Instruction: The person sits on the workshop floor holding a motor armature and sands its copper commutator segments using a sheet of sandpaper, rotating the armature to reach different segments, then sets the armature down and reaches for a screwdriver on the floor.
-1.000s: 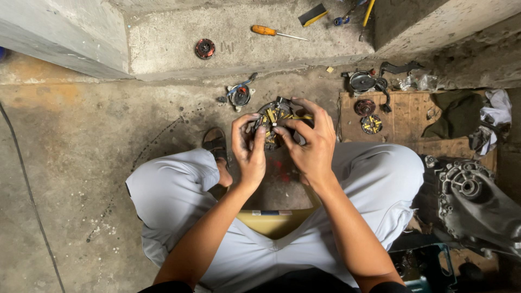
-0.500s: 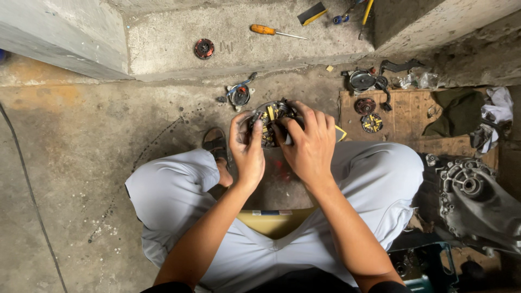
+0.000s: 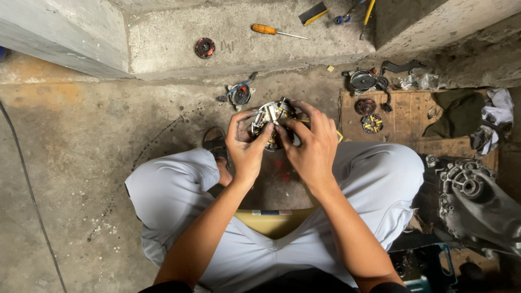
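Observation:
A round metal motor part with copper windings and small yellow pieces is held up between my knees. My left hand grips its left rim, thumb against its face. My right hand covers its right side, fingers curled over the top edge. Both hands close on the part above my light grey trousers. The part's lower half is hidden behind my fingers.
On the concrete ledge lie an orange-handled screwdriver and a round rusty disc. A small part sits on the floor ahead. A wooden board at right carries round parts. A dark engine casing stands at lower right.
The part has been turned in my hands and raised slightly. My right fingers have shifted over its top edge.

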